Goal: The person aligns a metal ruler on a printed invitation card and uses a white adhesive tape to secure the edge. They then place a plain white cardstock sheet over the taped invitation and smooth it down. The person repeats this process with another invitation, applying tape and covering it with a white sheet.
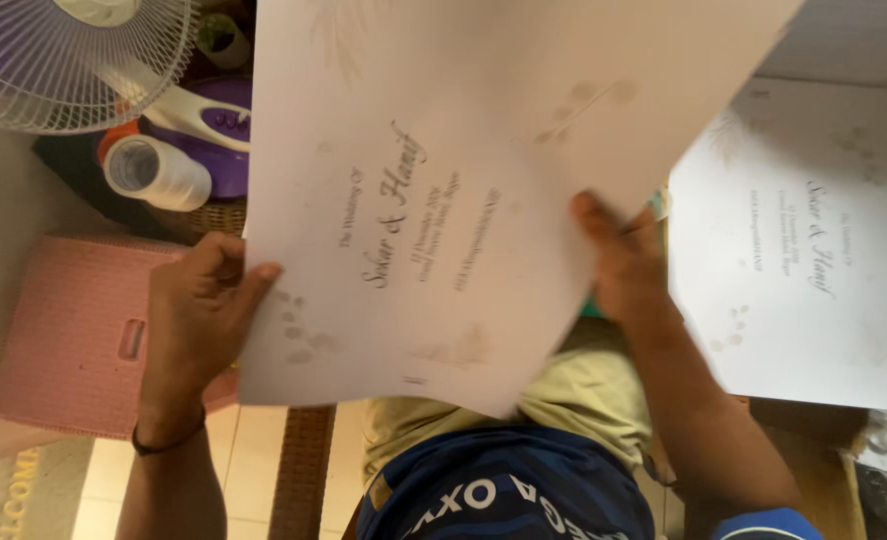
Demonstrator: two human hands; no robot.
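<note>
Tiled floor [244, 440] and a pink basket [74, 340] are lying below as both hands are lifting a large printed sheet [444, 200]. Left hand [199, 310] is pinching its edge; right hand [619, 265] fingers are clamping the opposite edge. Setting it onto the stack [794, 250] looks likely to need alignment.

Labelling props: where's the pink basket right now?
In the head view the pink basket sits at the lower left, just left of the left hand, below the white roll and the fan.
</note>
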